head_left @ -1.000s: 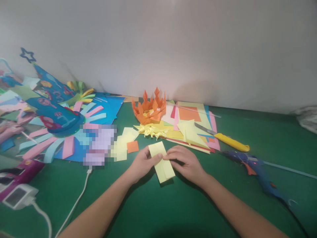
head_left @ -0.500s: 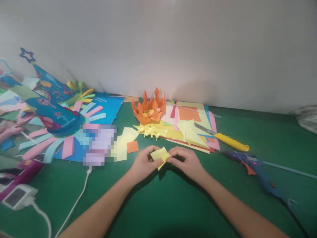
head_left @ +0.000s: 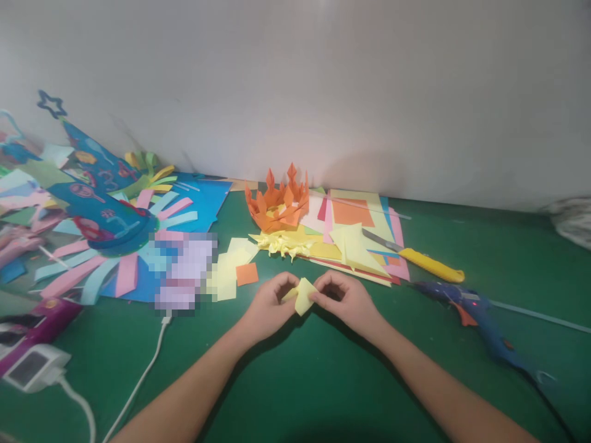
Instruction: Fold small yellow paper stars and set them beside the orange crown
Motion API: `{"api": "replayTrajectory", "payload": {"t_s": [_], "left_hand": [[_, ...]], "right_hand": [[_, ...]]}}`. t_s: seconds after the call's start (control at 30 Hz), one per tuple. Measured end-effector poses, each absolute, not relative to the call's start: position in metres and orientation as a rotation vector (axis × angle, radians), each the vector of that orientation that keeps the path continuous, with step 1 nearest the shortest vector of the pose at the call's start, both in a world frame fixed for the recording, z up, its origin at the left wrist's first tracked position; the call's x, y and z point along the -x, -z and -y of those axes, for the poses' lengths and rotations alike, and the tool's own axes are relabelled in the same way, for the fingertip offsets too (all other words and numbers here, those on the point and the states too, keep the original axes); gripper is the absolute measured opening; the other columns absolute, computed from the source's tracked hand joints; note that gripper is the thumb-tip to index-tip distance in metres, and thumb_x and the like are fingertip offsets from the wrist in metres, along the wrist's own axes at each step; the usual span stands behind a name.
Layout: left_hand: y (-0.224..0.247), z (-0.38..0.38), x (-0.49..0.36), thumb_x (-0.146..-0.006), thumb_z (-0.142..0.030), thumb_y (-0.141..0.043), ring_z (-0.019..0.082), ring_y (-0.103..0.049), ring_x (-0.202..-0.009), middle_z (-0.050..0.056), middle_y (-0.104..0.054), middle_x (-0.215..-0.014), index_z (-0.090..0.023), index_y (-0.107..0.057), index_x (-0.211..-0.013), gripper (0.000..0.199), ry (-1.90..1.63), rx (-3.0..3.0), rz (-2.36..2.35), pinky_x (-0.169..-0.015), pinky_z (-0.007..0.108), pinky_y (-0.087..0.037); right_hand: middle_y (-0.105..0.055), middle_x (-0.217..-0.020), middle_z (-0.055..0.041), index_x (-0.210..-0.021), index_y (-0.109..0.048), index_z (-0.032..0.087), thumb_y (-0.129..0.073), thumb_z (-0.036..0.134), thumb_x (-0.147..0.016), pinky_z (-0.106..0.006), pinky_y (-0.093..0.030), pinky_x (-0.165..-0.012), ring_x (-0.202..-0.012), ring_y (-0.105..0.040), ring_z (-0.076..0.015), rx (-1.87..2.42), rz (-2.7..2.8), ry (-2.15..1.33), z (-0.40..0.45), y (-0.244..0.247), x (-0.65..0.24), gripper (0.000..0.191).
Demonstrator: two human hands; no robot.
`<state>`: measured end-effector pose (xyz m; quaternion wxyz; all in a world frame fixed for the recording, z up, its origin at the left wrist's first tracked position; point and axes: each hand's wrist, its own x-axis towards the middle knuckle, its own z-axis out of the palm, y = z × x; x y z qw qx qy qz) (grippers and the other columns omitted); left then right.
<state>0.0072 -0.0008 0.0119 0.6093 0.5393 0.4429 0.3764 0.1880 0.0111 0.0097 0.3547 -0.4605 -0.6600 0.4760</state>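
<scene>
Between my hands is a small piece of yellow paper (head_left: pixel 303 296), partly folded and raised a little above the green table. My left hand (head_left: pixel 272 307) pinches its left side, with the fingertips partly hidden behind the paper. The thumb and fingers of my right hand (head_left: pixel 346 301) grip its right edge. Just beyond my hands lie a yellow folded-paper strip with curled, pointed pieces (head_left: pixel 286 243) and a small orange paper square (head_left: pixel 247 274). Behind the strip stands an orange paper crown (head_left: pixel 278 206).
A yellow utility knife (head_left: pixel 431 264) with its blade out and a blue glue gun (head_left: pixel 475 314) lie on the right. Blue paper party hats (head_left: pixel 108 212) stand on the left. White cables (head_left: pixel 138 378) cross the table (head_left: pixel 300 381) there. Coloured sheets (head_left: pixel 353 212) are stacked behind.
A flap of the yellow paper has been folded over, so it now looks narrower. My fingers have shifted slightly around it; the surrounding things stay put.
</scene>
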Motion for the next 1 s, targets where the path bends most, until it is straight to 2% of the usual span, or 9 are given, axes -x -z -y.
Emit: {"api": "replayTrajectory", "payload": {"t_s": [0.23, 0.47, 0.67, 0.83, 1.0], "left_hand": [[-0.0176, 0.0009, -0.0066, -0.085, -0.046, -0.047, 0.010, -0.046, -0.064, -0.001, -0.050, -0.070, -0.016, -0.055, -0.081, 0.031, -0.876, -1.237, -1.051, -0.060, 0.021, -0.039], [-0.0152, -0.0008, -0.0055, -0.079, -0.038, -0.059, 0.010, -0.049, -0.064, -0.001, -0.054, -0.070, -0.017, -0.056, -0.077, 0.022, -0.920, -1.301, -1.151, -0.059, 0.021, -0.039], [-0.0135, -0.0024, -0.0056, -0.076, -0.038, -0.062, 0.012, -0.053, -0.064, 0.001, -0.060, -0.071, -0.017, -0.061, -0.076, 0.022, -0.941, -1.323, -1.224, -0.061, 0.023, -0.042], [-0.0088, -0.0026, -0.0051, -0.073, -0.040, -0.066, 0.013, -0.057, -0.068, 0.002, -0.066, -0.076, -0.017, -0.066, -0.079, 0.024, -0.993, -1.215, -1.254, -0.063, 0.024, -0.044], [-0.0088, -0.0019, -0.0051, -0.070, -0.039, -0.070, 0.011, -0.056, -0.063, 0.001, -0.066, -0.073, -0.017, -0.068, -0.081, 0.025, -0.983, -1.101, -1.260, -0.060, 0.023, -0.045]], "right_hand": [[-0.057, -0.072, 0.0002, -0.078, -0.054, 0.018, -0.069, 0.040, -0.072, -0.026, -0.050, -0.061, -0.064, -0.055, -0.0121, 1.141, 1.681, -1.224, -0.0133, -0.0073, -0.1882, 0.027], [-0.060, -0.074, -0.0014, -0.081, -0.060, 0.017, -0.062, 0.033, -0.079, -0.025, -0.047, -0.062, -0.066, -0.055, -0.0128, 1.157, 1.788, -1.210, -0.0123, -0.0078, -0.1889, 0.016], [-0.060, -0.070, -0.0006, -0.080, -0.061, 0.018, -0.061, 0.038, -0.079, -0.024, -0.047, -0.060, -0.064, -0.055, -0.0134, 1.187, 1.723, -1.201, -0.0131, -0.0076, -0.1893, 0.020], [-0.062, -0.074, -0.0016, -0.086, -0.062, 0.018, -0.062, 0.042, -0.077, -0.025, -0.048, -0.060, -0.065, -0.057, -0.0146, 1.186, 1.690, -1.268, -0.0125, -0.0081, -0.1895, 0.025], [-0.062, -0.066, -0.0004, -0.077, -0.063, 0.017, -0.064, 0.044, -0.075, -0.024, -0.045, -0.055, -0.059, -0.056, -0.0144, 1.237, 1.698, -1.356, -0.0118, -0.0100, -0.1900, 0.027]]}}
